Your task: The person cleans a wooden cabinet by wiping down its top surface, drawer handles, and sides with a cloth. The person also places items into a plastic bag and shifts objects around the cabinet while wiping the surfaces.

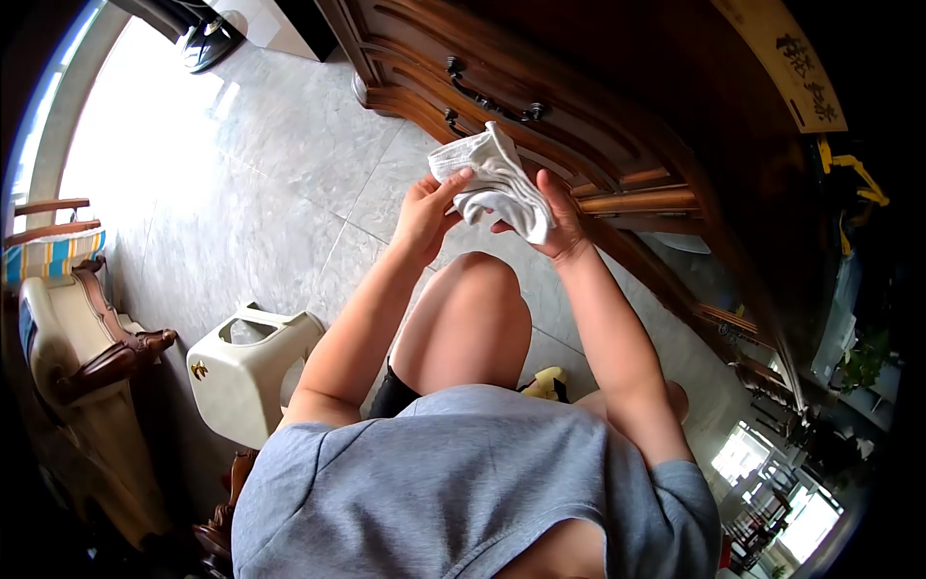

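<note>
A crumpled piece of white cloth (494, 174) with a stitched band along one edge is held up in front of my knees. My left hand (429, 214) pinches its left side, the thumb lying on top of the fabric. On the opposite side my right hand (561, 220) grips the lower right end, with the thumb raised along the edge and fingers partly hidden underneath. The folds hide whether it is a garment or a plain cloth.
A dark wooden cabinet (588, 135) with metal handles (494, 101) stands close beyond my hands. To my left are a cream plastic stool (231, 372) and a carved wooden armchair (106, 357). Grey tiles (289, 164) cover the floor.
</note>
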`<state>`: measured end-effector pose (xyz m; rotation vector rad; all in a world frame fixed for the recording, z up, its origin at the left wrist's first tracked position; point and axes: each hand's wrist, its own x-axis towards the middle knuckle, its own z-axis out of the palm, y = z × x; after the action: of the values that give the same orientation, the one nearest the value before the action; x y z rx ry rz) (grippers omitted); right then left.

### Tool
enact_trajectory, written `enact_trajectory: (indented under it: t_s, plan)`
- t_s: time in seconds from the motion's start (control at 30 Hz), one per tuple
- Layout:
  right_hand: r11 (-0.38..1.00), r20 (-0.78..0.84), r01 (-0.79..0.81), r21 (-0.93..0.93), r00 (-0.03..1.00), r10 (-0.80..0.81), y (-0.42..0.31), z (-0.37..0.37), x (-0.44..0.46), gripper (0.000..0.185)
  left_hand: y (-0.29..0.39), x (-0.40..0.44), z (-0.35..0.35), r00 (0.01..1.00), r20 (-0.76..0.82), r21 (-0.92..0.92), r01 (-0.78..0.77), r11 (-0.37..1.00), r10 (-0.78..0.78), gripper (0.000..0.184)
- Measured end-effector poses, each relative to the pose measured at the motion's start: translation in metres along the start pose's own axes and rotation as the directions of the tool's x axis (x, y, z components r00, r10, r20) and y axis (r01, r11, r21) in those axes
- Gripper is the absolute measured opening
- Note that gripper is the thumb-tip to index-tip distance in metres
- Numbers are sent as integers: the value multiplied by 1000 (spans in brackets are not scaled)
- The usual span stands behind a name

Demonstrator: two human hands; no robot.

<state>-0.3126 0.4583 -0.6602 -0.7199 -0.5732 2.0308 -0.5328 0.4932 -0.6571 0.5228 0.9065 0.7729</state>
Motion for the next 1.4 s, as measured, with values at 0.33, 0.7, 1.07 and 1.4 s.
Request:
enact_trajectory:
  t_s: [0.33, 0.7, 1.07, 1.4]
  plan:
    - [896, -365, -75, -438, 925, -101, -6, 17, 21, 39, 5, 3, -22, 977, -49, -20, -209, 978, 208, 30]
    - [989, -307, -145, 26, 941, 146, -18, 46, 24, 27, -4, -23, -47, 615, 354, 856, -516, 19, 705, 91]
    - [742, -336, -487, -460, 870, 362, -32, 67, 17, 34, 26, -14, -27, 856, 129, 123, -515, 849, 501, 34]
    - [25, 71, 138, -990, 644, -762, -228, 93, -65, 23, 161, 130, -89, 103, -560, 482, -767, 424, 822, 32]
